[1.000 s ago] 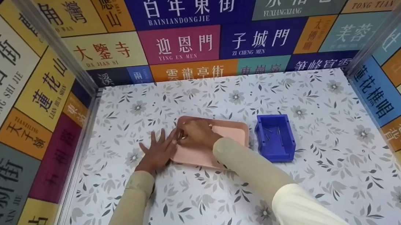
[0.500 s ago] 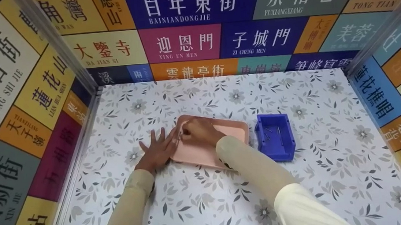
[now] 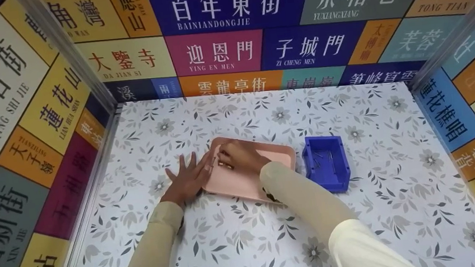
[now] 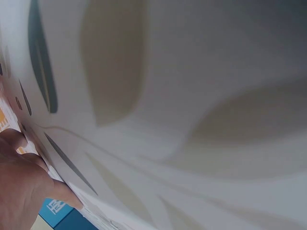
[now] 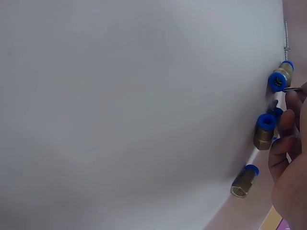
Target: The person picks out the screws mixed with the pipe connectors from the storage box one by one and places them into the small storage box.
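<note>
the left hand (image 3: 187, 179) lies flat on the floral worktop (image 3: 247, 237), fingers straight and spread, their tips touching the 9 o'clock edge of the pink tray (image 3: 246, 180). the tray sits near the middle of the worktop, with the blue bin (image 3: 326, 163) just beside it at 3 o'clock; thin dark screws (image 3: 322, 156) lie in the bin.

the right hand (image 3: 240, 157) reaches over the tray's 10 o'clock corner with its fingers curled and drawn together. in the right wrist view the fingers (image 5: 287, 125) pinch a thin dark pin (image 5: 290, 89) right by the brass fittings (image 5: 265, 130), three pieces with blue collars lined up along the tray's wall; a thin screw (image 5: 286, 36) lies just past them at 12 o'clock. in the head view one fitting (image 3: 224, 165) shows at the fingertips.

the left wrist view shows only the worktop's leaf pattern up close and a bit of the hand (image 4: 21, 184) at 7 o'clock.
</note>
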Tool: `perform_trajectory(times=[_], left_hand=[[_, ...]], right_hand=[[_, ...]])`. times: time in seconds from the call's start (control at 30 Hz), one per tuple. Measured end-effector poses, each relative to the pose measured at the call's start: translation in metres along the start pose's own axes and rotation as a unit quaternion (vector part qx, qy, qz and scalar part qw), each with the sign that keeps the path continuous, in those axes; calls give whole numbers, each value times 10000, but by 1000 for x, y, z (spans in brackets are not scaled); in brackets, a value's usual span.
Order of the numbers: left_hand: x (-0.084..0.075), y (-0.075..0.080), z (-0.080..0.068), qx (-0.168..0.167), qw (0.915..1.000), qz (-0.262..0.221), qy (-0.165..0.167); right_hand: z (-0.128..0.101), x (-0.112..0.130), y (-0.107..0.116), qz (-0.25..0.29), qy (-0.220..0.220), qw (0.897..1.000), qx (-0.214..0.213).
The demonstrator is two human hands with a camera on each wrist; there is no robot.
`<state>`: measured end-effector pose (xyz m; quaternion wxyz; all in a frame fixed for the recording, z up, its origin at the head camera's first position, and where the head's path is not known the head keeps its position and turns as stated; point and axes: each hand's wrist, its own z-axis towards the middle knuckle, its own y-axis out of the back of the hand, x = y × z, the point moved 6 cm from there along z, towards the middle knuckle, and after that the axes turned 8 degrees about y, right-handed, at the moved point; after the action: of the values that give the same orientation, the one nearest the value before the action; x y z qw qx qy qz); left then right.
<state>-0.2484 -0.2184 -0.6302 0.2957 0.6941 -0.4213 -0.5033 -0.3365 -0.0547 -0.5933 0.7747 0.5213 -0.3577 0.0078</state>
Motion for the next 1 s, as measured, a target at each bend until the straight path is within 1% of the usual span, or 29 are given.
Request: perform_trajectory(times=[0.07,0.13,0.3,0.43,0.6,0.73,0.83,0.93,1.0], left_hand=[[0,0,0,-9,10000,-22,8],[0,0,1,-33,10000,-17,28],[0,-2,2,-55,9999,67,103],[1,-3,3,7,9998,83,170],[3,-6,4,83,9996,149,246],[5,-6,4,101,9993,135,322],[5,-6,4,96,9992,111,371],[4,-5,3,69,9992,76,374],[3,-5,3,52,9993,37,360]], right_hand=[[-2,-1,4,115,-174,9998,-69],[-4,-1,10,76,-304,9994,-145],[-8,0,26,-425,-385,9978,-331],[-12,0,38,-653,-348,9957,-560],[-23,3,59,-453,-279,9945,-898],[-33,3,74,-73,-338,9938,-1053],[-39,4,86,108,-382,9926,-1151],[-47,4,99,177,-343,9907,-1302],[-53,5,108,101,-239,9893,-1435]])
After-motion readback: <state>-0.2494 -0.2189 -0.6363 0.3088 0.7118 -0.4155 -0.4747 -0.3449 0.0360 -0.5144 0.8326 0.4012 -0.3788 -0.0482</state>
